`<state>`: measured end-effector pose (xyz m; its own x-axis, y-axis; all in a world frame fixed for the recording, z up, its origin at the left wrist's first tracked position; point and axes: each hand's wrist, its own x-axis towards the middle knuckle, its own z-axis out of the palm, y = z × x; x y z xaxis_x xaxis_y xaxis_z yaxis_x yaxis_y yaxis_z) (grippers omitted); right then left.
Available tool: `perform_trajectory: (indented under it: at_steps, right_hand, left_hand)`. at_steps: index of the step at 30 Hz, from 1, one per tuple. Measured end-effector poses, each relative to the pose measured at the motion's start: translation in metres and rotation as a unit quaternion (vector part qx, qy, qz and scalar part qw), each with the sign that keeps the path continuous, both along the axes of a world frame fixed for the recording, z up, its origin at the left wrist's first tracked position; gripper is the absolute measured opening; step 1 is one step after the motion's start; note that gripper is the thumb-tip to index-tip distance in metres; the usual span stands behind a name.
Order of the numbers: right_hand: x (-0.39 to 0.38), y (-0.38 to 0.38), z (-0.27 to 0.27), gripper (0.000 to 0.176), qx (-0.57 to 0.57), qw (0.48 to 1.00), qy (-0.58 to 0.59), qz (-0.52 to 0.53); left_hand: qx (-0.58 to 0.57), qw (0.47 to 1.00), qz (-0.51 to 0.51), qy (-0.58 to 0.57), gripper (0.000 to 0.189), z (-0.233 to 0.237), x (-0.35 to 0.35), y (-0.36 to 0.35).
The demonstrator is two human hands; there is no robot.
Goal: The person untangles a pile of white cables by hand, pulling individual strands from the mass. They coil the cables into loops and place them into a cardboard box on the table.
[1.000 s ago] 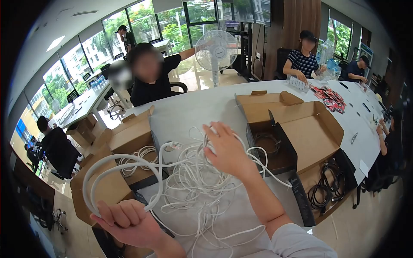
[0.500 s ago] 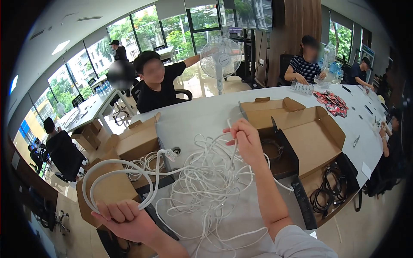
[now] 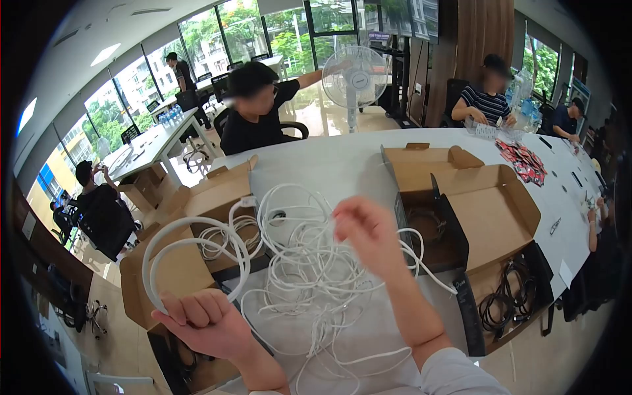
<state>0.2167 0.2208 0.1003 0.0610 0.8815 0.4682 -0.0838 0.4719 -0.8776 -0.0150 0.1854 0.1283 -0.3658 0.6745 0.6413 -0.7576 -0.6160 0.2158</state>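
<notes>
At lower left, my left hand (image 3: 204, 322) is closed around a coiled white network cable (image 3: 150, 263), whose large loops stand up above the fist. A clear plug (image 3: 248, 202) shows on a cable strand near the left box. My right hand (image 3: 370, 232) is over the tangle, its fingers curled and blurred by motion; a white strand runs up to its fingertips, and the exact grip is not sharp. Below and between the hands, a heap of tangled white cables (image 3: 316, 263) lies on the table (image 3: 329, 158).
Open cardboard boxes flank the heap: a left one (image 3: 217, 197) with coiled white cable, and a right one (image 3: 487, 204). Black cables (image 3: 507, 296) lie in the nearer right box. Across the table are a person (image 3: 253, 118), a fan (image 3: 355, 79) and red packets (image 3: 522, 161).
My right hand has moved down and left relative to the boxes, and a large white loop now rises beside it. The left hand keeps its coil. The view has shifted slightly; the person opposite has turned their head.
</notes>
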Motion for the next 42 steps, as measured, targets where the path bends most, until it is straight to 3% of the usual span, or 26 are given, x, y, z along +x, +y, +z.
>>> perform_trajectory:
  at_steps: [2,6,8,11,14,16,19,22,25,28,31,32,35,38,39,40,42]
  right_hand:
    - [-0.026,-0.005,0.004,0.019,0.06,0.986,-0.153,0.004]
    - [-0.065,0.014,-0.042,0.032,0.135,0.934,-0.306,-0.122]
    - [-0.074,0.024,-0.063,0.032,0.12,0.916,-0.353,-0.145]
    - [-0.063,0.039,-0.071,0.026,-0.002,0.914,-0.403,-0.047]
    - [-0.043,0.05,-0.065,0.018,0.042,0.933,-0.347,-0.083]
    - [-0.022,0.051,-0.05,0.014,-0.005,0.964,-0.245,-0.102]
    - [0.016,0.059,-0.038,0.015,-0.081,0.99,0.062,-0.101]
    - [0.064,0.052,-0.027,0.014,-0.089,0.938,0.332,-0.048]
    - [0.131,0.077,-0.071,0.014,-0.06,0.863,0.502,0.007]
    - [0.16,0.083,-0.093,0.012,-0.045,0.829,0.555,-0.053]
    - [0.149,0.075,-0.082,0.008,-0.014,0.846,0.517,-0.133]
    - [0.153,0.08,-0.087,0.01,-0.014,0.858,0.504,-0.103]
    - [0.116,0.056,-0.041,0.017,-0.1,0.923,0.356,-0.104]
    - [0.097,0.051,-0.031,0.023,-0.158,0.978,0.082,-0.113]
    - [0.095,0.052,-0.031,0.025,-0.176,0.978,-0.011,-0.115]
    - [0.104,0.061,-0.048,0.029,-0.185,0.952,-0.181,-0.161]
    - [0.089,0.048,-0.044,0.032,-0.046,0.862,-0.343,-0.371]
  left_hand:
    - [-0.015,1.0,-0.001,-0.003,0.039,-0.001,0.0,-0.003]
    - [0.011,0.999,-0.04,0.015,0.039,0.002,0.002,-0.011]
    - [0.029,0.997,-0.064,0.026,0.039,0.004,0.005,-0.015]
    - [0.026,0.999,-0.047,-0.001,0.039,0.007,0.003,-0.018]
    - [0.028,0.999,-0.032,-0.016,0.038,0.01,-0.008,-0.016]
    - [0.049,0.998,-0.038,-0.012,0.037,0.009,-0.019,-0.014]
    - [0.073,0.997,-0.035,-0.02,0.035,0.011,-0.035,-0.014]
    - [0.082,0.993,-0.061,-0.05,0.034,0.011,-0.056,-0.014]
    - [0.113,0.991,-0.021,-0.066,0.033,0.007,-0.081,-0.015]
    - [0.131,0.989,0.018,-0.059,0.033,0.005,-0.087,-0.02]
    - [0.129,0.989,0.061,-0.05,0.034,0.005,-0.082,-0.019]
    - [0.126,0.988,0.078,-0.047,0.034,0.005,-0.079,-0.017]
    - [0.124,0.988,0.08,-0.034,0.035,0.005,-0.069,-0.014]
    - [0.114,0.991,0.074,-0.019,0.034,0.007,-0.063,-0.014]
    - [0.108,0.992,0.069,-0.015,0.034,0.007,-0.06,-0.014]
    - [0.103,0.993,0.064,-0.012,0.034,0.008,-0.057,-0.014]
    - [0.096,0.994,0.054,0.001,0.033,0.009,-0.051,-0.014]
